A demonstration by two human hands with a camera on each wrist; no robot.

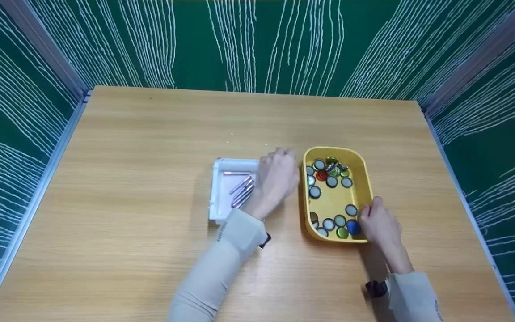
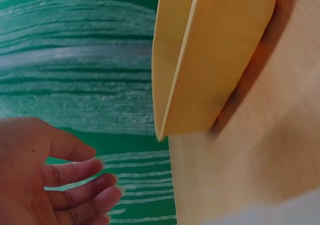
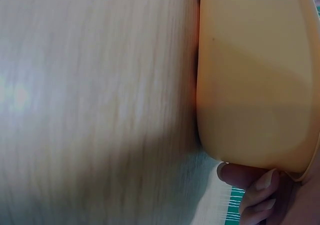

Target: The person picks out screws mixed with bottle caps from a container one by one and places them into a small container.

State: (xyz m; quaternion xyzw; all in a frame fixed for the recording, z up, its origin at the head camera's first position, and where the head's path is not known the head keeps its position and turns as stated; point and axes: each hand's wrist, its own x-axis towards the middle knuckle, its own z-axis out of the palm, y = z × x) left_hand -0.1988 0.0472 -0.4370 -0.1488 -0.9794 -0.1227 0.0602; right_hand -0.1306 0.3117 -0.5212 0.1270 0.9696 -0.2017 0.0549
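A yellow bin (image 1: 334,201) on the wooden table holds several bottle caps (image 1: 331,181), gathered at its far end and near end. My right hand (image 1: 382,223) holds the bin's right wall near the front corner; in the right wrist view its curled fingers (image 3: 257,197) lie against the bin wall (image 3: 255,85). My left hand (image 1: 279,176) hovers between the bin and a small white box (image 1: 215,192), overlapping the box's right side in the head view. In the left wrist view this left hand (image 2: 60,185) has loosely bent fingers with nothing between them, apart from the bin's side (image 2: 220,50).
Several slim, shiny pinkish cylinders (image 1: 242,192) lie inside the white box. Small pale specks (image 1: 266,144) dot the wooden table (image 1: 119,179) behind it. Green walls with white wavy lines (image 1: 195,44) enclose the table at the back and both sides.
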